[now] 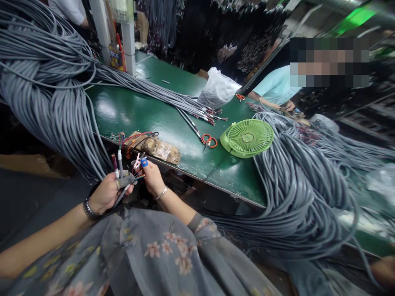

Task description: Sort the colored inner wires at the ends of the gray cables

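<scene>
My left hand (108, 192) is closed around several grey cables (120, 158), their stripped ends showing thin coloured wires. Grey wrapping covers some of its fingers. Close beside it, my right hand (152, 177), with a blue cover on one digit, pinches at the fanned-out coloured wires (139, 177) of one cable. A small pale pink piece (136, 163) shows between the hands; its kind is unclear. Just beyond them, a worn, tape-wrapped block (157, 149) lies along the table edge, with red and black leads at its left end.
On the green table (138, 111) lie a cable bundle (160, 95) with stripped ends, orange-handled scissors (209, 141), a green fan (248, 137) and a plastic bag (217, 88). Heavy grey cable coils (296, 185) hang over the edge at right, more (58, 111) at left. A person (276, 86) works opposite.
</scene>
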A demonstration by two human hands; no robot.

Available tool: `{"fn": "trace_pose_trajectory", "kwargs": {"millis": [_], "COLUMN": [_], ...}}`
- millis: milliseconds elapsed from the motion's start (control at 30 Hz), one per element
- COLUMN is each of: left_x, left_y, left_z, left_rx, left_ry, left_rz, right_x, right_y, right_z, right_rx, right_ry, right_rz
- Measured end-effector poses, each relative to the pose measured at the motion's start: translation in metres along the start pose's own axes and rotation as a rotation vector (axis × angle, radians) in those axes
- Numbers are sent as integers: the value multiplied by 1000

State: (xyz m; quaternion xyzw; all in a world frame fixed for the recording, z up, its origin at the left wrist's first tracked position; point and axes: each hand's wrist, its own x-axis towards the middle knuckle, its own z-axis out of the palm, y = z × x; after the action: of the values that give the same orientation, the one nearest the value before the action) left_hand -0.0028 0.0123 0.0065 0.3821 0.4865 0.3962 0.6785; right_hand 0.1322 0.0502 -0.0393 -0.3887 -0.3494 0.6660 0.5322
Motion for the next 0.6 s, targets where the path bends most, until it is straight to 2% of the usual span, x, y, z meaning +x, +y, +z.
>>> {"fn": "trace_pose_trajectory", "kwargs": {"millis": [67,133,267,400,600], "left_x": [3,5,7,8,8], "left_y": [0,0,-2,-4,-4], "left_z": [1,1,1,2,3], "left_rx": [8,12,10,12,4], "left_ry": [-9,-15,-8,10,25], "left_rz": [5,7,4,-4,-13], "right_x": [1,3,9,11,8], "right_y": [2,1,-3,-6,-9], "right_z": [2,3,7,12,14], "right_rx": [-41,9,252,373,402], "right_ry": [65,67,20,82,113], "right_rz": [-71,3,231,247,296]}}
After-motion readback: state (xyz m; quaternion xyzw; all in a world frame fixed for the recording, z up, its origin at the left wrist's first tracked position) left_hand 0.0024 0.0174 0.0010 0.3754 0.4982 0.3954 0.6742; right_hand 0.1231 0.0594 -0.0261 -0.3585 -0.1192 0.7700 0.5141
